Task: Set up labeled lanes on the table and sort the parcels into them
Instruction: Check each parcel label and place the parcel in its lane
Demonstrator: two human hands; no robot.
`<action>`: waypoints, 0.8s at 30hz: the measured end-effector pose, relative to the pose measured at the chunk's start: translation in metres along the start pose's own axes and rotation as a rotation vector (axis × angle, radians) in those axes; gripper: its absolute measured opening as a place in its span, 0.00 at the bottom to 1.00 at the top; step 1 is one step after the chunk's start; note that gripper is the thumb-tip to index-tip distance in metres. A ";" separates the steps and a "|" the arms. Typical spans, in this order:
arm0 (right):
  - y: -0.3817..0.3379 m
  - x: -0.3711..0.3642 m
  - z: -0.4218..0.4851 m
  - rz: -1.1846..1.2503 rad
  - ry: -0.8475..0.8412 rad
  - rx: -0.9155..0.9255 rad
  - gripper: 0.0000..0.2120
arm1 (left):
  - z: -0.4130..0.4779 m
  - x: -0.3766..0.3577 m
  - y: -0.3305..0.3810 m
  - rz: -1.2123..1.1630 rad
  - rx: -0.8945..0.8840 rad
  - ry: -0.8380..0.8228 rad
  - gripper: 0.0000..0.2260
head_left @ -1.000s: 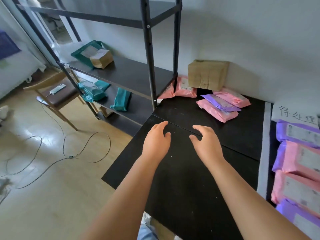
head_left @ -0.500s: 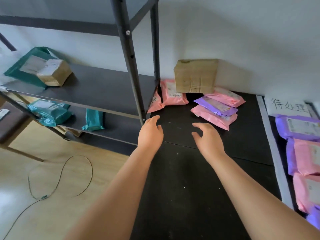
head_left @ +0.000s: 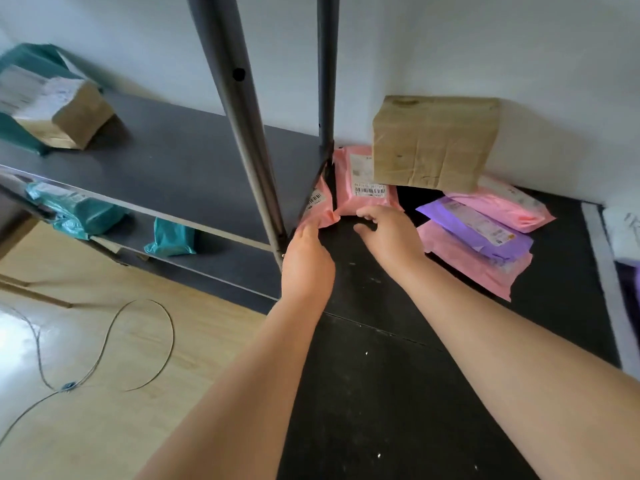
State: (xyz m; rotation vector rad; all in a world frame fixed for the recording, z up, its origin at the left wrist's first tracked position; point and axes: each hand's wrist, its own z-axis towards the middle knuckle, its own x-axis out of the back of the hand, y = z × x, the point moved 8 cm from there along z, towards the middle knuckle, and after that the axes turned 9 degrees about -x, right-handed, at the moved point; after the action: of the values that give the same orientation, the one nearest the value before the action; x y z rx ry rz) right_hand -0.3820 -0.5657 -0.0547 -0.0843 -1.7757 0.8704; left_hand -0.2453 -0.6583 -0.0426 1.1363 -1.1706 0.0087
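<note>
Small pink parcel (head_left: 317,204) stands up tall at twelve o'clock from the left hand (head_left: 306,261), which pinches its bottom. Right hand (head_left: 389,237) hooks the big pink parcel (head_left: 360,181), also at twelve.

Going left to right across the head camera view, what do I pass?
Brown box → rightmost teal parcel → left hand, pinching a small pink parcel → right hand → purple parcel.
</note>
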 end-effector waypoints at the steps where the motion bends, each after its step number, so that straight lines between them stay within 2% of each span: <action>1: -0.002 -0.006 0.009 -0.010 -0.013 0.017 0.14 | 0.006 -0.005 -0.002 0.001 0.009 -0.004 0.25; 5: -0.002 -0.023 0.037 0.015 -0.061 0.044 0.08 | 0.023 -0.020 -0.003 -0.020 -0.035 -0.026 0.27; 8: 0.003 -0.029 0.050 0.038 -0.079 0.034 0.09 | 0.036 -0.027 0.003 -0.032 -0.102 -0.059 0.30; 11: 0.006 -0.025 0.054 0.033 -0.050 0.050 0.13 | 0.048 -0.032 -0.001 0.051 -0.037 -0.088 0.35; 19: 0.009 -0.035 0.062 0.061 -0.084 0.103 0.14 | 0.061 -0.045 -0.004 0.144 -0.048 -0.091 0.32; 24: 0.008 -0.048 0.067 0.030 -0.126 0.100 0.11 | 0.064 -0.047 -0.009 0.119 -0.035 -0.090 0.32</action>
State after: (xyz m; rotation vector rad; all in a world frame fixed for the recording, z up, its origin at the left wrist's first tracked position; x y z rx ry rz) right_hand -0.4227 -0.6165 -0.1060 0.0093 -1.8480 1.0040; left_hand -0.3074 -0.6823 -0.0862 1.0438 -1.3131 0.0288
